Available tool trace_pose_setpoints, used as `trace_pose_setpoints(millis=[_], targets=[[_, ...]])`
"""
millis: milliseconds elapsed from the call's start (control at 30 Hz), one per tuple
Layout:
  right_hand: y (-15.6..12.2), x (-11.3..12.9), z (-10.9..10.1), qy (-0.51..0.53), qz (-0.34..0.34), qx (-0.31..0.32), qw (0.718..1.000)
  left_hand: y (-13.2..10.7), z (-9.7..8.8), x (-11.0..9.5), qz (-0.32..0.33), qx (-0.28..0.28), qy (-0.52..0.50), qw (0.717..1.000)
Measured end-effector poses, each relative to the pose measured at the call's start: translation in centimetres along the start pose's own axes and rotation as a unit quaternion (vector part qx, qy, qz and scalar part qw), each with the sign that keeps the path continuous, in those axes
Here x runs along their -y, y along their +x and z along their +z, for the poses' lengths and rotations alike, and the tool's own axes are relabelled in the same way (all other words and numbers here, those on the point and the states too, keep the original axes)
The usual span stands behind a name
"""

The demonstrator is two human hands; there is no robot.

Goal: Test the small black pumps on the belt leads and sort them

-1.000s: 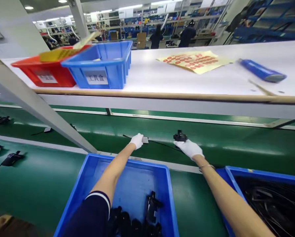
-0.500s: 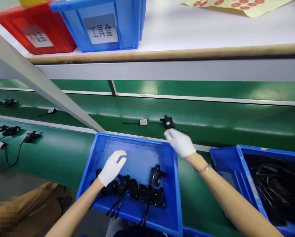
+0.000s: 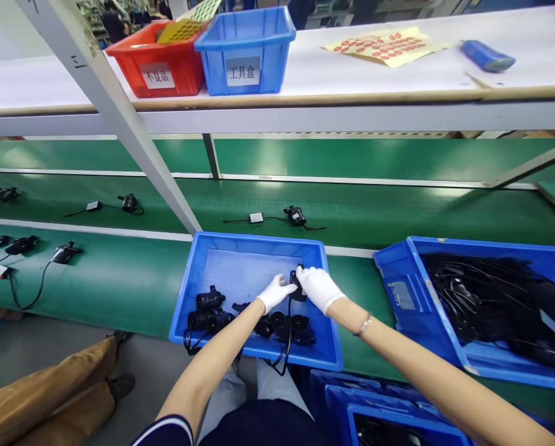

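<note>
Both my hands wear white gloves and meet over a blue bin (image 3: 198,272) in front of me. My right hand (image 3: 318,287) is closed on a small black pump part (image 3: 297,284) lifted just above the bin's floor. My left hand (image 3: 274,292) pinches the same part from the left. Its black cable hangs down over the bin's front edge. Several more black pump parts (image 3: 212,311) with cables lie in the bin's near half. On the green conveyor belt (image 3: 398,214) beyond the bin lies another black pump with its cable and white tag (image 3: 296,215).
A second blue bin (image 3: 401,291) of black cables stands at the right. More pumps lie on the belts to the left (image 3: 129,202). A grey diagonal strut (image 3: 119,118) crosses the upper left. The shelf above carries a red bin (image 3: 163,59), a blue bin (image 3: 247,49) and a sticker sheet (image 3: 386,44). Another person's legs (image 3: 40,390) show lower left.
Both hands came back from the conveyor, leaving a pump and its tag there, and now close together on one pump part in the blue bin. The camera view has pulled back.
</note>
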State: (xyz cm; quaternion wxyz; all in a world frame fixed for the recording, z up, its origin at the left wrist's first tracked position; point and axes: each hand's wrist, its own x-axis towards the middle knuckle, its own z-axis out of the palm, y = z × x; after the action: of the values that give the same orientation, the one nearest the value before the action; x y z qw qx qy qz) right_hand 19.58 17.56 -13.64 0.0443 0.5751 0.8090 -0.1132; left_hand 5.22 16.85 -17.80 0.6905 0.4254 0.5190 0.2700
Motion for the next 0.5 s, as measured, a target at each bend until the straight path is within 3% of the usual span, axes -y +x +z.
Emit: trace_pose_setpoints(millis=[133,233,300,333,433,500], targets=[[-3.2,-0.3,-6.5,0.078,-0.012,-0.049,0.996,-3.5,1.6,-3.5,0.042,0.089,-0.158,0.983],[-7.7,0.6,-8.6,0.178,0.017,-0.121,0.976,-8.8,1.7,-5.1,0.027,0.148,-0.237,0.960],[-11.5,3.1,-7.2,0.259,0.051,-0.167,0.950,-12.9,1.4,-5.5,-0.025,0.172,-0.349,0.921],[-13.5,5.1,-5.9,0.301,0.060,-0.178,0.935,-15.0,1.3,-5.6,-0.067,0.173,-0.430,0.884],[-19.9,13.0,-0.7,0.420,0.015,-0.140,0.896,-20.6,0.8,-5.3,-0.206,0.112,-0.650,0.723],[-24.1,18.2,1.9,0.480,-0.012,-0.099,0.872,-23.4,0.5,-4.8,-0.252,0.052,-0.700,0.666]])
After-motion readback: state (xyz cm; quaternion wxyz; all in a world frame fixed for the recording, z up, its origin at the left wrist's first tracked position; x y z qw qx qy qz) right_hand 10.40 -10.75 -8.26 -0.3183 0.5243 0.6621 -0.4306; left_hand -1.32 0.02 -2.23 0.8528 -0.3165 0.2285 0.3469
